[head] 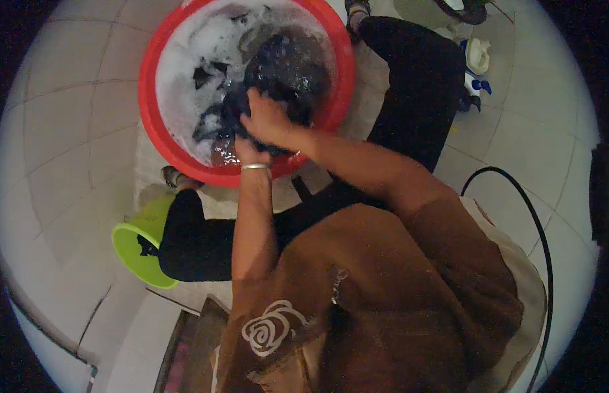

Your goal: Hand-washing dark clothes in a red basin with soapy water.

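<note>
A red plastic basin (148,98) of sudsy water stands before me, with dark wet cloth (285,69) bunched in it. My left hand (250,151), a silver bangle (255,166) at its wrist, grips the cloth near the basin's near side. Its fingers are partly hidden under the fabric. Just above and to the right, my right hand (271,120) presses on the same cloth, slightly blurred, thumb and fingers spread around a fold. Whether it grips that fold is unclear. White foam (186,54) covers the water on the left, with bits of dark fabric poking through.
A lime-green bucket (120,245) lies tipped by my left knee, something dark inside. Bottles with dark-blue tops (476,88) and a white container (478,56) stand beyond my right leg. A black hose (540,221) curves across the tiled floor (525,132) at right.
</note>
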Motion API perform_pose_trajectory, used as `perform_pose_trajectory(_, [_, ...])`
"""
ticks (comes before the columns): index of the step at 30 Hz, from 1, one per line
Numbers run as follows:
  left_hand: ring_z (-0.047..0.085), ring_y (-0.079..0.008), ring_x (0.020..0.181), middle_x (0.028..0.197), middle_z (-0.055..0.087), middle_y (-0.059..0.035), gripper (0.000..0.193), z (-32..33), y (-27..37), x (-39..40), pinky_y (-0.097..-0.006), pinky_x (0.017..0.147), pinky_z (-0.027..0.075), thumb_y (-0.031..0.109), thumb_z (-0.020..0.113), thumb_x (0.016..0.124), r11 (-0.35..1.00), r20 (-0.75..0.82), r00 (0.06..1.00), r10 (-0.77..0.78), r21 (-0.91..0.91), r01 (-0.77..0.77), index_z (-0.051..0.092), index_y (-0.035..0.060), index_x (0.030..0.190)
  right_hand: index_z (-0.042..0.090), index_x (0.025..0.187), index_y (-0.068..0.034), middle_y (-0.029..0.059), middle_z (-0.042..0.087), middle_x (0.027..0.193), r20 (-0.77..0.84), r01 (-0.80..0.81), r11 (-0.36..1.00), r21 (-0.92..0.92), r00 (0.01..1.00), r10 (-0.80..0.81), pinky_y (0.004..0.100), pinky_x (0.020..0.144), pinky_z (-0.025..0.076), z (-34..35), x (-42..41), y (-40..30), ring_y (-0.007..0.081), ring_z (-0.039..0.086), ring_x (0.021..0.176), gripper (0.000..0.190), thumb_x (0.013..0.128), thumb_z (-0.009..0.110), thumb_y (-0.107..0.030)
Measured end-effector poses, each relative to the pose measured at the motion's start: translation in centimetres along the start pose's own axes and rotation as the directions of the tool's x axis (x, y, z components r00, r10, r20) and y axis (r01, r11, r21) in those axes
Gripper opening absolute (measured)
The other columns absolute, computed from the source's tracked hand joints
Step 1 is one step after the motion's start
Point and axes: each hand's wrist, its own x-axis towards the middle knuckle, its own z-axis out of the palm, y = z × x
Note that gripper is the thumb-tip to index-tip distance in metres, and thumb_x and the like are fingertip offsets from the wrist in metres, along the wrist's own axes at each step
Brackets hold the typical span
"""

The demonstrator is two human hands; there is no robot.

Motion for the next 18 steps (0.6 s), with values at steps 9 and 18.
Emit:
perform_pose_trajectory(9, [0.055, -0.0246, 0.099, 0.110, 0.057, -0.0072, 0.036, -4.4, 2.3, 0.5, -0.0420, 0.086, 0.044, 0.034, 0.044, 0.089, 0.999, 0.028, 1.000, -0.008, 0.051, 0.006, 0.053, 0.0078, 0.111, 0.041, 0.098, 0.000, 0.0243, 0.059, 0.080, 0.129, 0.184, 0.982, -0.030, 0.975, -0.179, 0.0476, 0.067, 0.047, 1.3, -1.9, -3.1, 0.0397, 0.059, 0.075, 0.038, 0.072, 0.061, -0.018])
perform_pose_trajectory(18, [0.048, -0.0292, 0.110, 0.118, 0.052, -0.0119, 0.045, 1.6, 4.2, -1.5, -0.0444, 0.096, 0.035, 0.040, 0.038, 0.088, 1.000, -0.033, 0.999, -0.010, 0.005, 0.010, 0.051, 0.0061, 0.116, 0.051, 0.113, -0.009, 0.0091, 0.053, 0.108, 0.157, 0.151, 0.743, 0.652, 0.932, -0.327, 0.0291, 0.089, 0.037, -1.4, 7.1, 4.3, 0.0148, 0.047, 0.106, 0.035, 0.082, 0.053, -0.024])
